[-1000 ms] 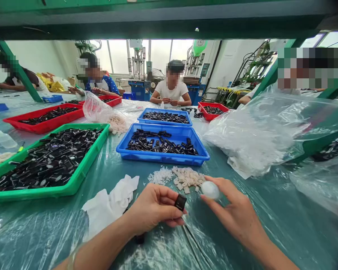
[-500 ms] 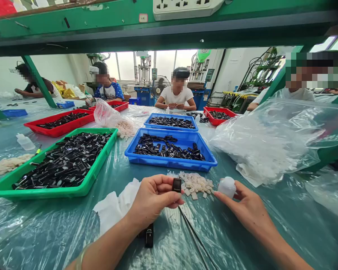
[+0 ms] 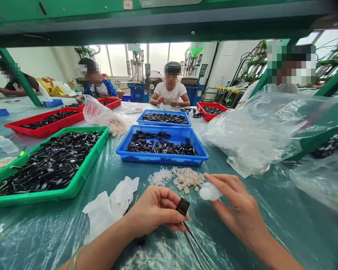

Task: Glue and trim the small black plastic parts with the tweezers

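My left hand [image 3: 157, 212] pinches a small glossy black rectangular piece [image 3: 183, 206] between thumb and fingers, its end pointing up. Below those fingers runs a pair of metal tweezers [image 3: 195, 245]; I cannot tell whether the hand also holds them. My right hand [image 3: 238, 206] has thumb and fingers around a small white plastic bottle [image 3: 210, 192], tilted on its side close to the table. Just beyond the bottle lies a pile of flat beige pieces [image 3: 187, 178], beside a heap of small clear-white bits [image 3: 160, 176]. A crumpled white cloth [image 3: 112, 202] lies left of my left hand.
A blue tray [image 3: 162, 159] and a green tray [image 3: 70, 191] hold many black pieces. Another blue tray [image 3: 163, 122] and red trays [image 3: 45, 131] stand farther back. At right sits a large clear bag [image 3: 250, 131]. A green shelf beam [image 3: 157, 26] crosses overhead. Several people sit around the table.
My right hand has moved left and lower with the bottle, which now tilts toward the beige pile. My left hand has lowered slightly with the black piece. The camera view has shifted.
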Tool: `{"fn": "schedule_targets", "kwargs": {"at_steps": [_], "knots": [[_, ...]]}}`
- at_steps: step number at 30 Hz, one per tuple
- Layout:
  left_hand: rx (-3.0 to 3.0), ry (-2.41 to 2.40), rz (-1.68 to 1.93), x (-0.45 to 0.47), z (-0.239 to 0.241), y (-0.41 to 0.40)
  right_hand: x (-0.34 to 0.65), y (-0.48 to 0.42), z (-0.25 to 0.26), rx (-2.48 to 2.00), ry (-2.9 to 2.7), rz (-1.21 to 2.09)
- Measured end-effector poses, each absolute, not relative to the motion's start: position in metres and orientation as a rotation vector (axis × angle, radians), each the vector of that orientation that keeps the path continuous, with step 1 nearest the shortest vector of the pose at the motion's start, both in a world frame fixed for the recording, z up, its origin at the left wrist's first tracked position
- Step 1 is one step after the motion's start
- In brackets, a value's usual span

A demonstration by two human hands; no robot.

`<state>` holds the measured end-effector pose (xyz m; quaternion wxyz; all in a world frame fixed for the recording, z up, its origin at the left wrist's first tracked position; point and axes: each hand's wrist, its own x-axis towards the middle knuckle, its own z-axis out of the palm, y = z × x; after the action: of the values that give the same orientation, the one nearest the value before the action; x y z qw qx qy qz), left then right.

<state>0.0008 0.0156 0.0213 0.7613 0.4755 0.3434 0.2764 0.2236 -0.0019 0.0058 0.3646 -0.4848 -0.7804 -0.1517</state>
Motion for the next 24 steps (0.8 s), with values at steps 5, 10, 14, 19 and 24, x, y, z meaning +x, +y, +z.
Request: {"fn": "schedule_targets", "kwargs": {"at_steps": [5, 10, 14, 19, 24], "knots": [[1.054, 0.699, 0.496, 0.002, 0.017, 0.014, 0.215, -0.012, 0.015, -1.226, -2.058, -0.523], [1.054, 0.697, 0.469, 0.002, 0.017, 0.014, 0.207, -0.017, 0.022, -1.194, -2.051, -0.584], [1.044, 0.689, 0.453, 0.002, 0.016, 0.014, 0.202, -0.019, 0.025, -1.172, -2.041, -0.636], [1.049, 0.700, 0.428, 0.002, 0.014, 0.012, 0.200, -0.021, 0.026, -1.177, -2.064, -0.639], [1.056, 0.706, 0.405, 0.002, 0.016, 0.012, 0.200, -0.022, 0.026, -1.150, -2.084, -0.651]]}}
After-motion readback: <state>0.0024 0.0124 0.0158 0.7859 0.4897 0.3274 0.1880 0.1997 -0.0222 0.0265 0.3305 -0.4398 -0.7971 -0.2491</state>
